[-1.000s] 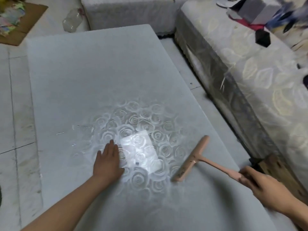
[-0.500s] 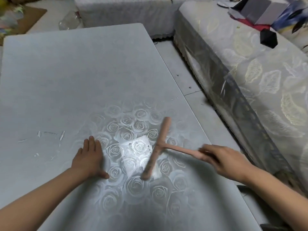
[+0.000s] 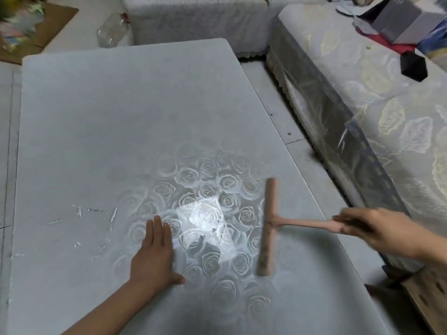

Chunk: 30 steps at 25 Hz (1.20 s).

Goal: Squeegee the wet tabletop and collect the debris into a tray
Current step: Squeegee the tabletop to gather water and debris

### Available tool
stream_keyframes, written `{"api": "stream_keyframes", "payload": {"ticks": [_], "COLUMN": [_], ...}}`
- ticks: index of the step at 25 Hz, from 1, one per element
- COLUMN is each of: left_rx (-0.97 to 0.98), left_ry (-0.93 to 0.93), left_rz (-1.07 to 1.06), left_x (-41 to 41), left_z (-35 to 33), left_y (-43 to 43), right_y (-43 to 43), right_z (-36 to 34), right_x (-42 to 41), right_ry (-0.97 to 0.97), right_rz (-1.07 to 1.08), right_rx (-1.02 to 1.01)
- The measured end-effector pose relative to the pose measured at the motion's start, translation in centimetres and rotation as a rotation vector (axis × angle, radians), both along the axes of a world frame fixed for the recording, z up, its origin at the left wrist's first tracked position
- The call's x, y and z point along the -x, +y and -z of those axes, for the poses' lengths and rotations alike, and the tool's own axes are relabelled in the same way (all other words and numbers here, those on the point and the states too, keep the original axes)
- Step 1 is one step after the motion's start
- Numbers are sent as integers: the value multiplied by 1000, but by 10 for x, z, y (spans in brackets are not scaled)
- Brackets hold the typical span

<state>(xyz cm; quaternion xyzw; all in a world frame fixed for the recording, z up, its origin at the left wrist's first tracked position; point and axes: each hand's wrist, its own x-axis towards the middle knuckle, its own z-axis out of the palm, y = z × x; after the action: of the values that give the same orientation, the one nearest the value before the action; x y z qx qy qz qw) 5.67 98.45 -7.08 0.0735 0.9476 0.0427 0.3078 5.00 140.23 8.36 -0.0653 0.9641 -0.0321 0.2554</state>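
Right hand (image 3: 370, 232) closed around the squeegee (image 3: 268, 226) handle, blade lying on the table (image 3: 121, 117) just left of it; left hand (image 3: 153, 257) open, pressed flat further left. Still early, by the look: water streaks (image 3: 96, 213) beyond the left hand, dark specks (image 3: 219, 228) between hands. No tray in sight.

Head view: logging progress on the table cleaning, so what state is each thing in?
Grey rose-patterned tabletop: wet, glaring, white debris streaks at left.
Pink T-shaped squeegee: blade down on tabletop.
Right hand: gripping squeegee handle, blurred.
Left hand: flat, palm down.
Clear plastic bottle: lying on floor.
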Motion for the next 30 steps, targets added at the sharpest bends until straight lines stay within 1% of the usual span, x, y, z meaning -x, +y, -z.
{"api": "stream_keyframes", "payload": {"ticks": [2,4,5,7,9,10,12,14,17,19,20,22,24,26,28,30], "left_rx": [-66,-181,-247,-314,-307,-283,-222,-147,-141,-155,-144,-120,-104,-89,-49,-19], "left_ry": [2,6,26,75,145,175,206,196,121,111,109,109,93,89,79,65], "left_rz": [-13,-72,-96,-60,-13,-40,-97,-131,-196,-190,-163,-108,-62,9,83,154], "left_x": [-3,-3,-2,-1,0,-1,-3,-6,-12,-15,-14,-8,0,16,31,51], "left_z": [0,1,0,-3,-9,-13,-20,-23,-28,-36,-41,-48,-56,-60,-57,-50], "left_y": [-3,-12,-22,-49,-81,-99,-129,-156,-175,-177,-175,-165,-150,-118,-88,-51], "right_y": [-70,-137,-159,-154,-124,-110,-99,-150,-255,-295,-292,-260,-211,-151,-97,-41], "right_z": [26,49,51,32,-3,-18,-22,-11,40,43,33,7,-16,-38,-42,-42], "right_x": [26,47,55,63,65,66,65,59,49,44,44,40,33,26,24,21], "right_ry": [-55,-36,-12,-26,-73,-91,-73,-79,-102,-27,-6,-44,-48,-52,-45,-37], "right_rz": [-75,-180,-206,-205,-91,-38,-29,-97,-301,-348,-334,-241,-128,-15,95,214], "right_rx": [88,173,188,160,123,82,-7,49,149,189,185,174,146,23,-63,-77]}}
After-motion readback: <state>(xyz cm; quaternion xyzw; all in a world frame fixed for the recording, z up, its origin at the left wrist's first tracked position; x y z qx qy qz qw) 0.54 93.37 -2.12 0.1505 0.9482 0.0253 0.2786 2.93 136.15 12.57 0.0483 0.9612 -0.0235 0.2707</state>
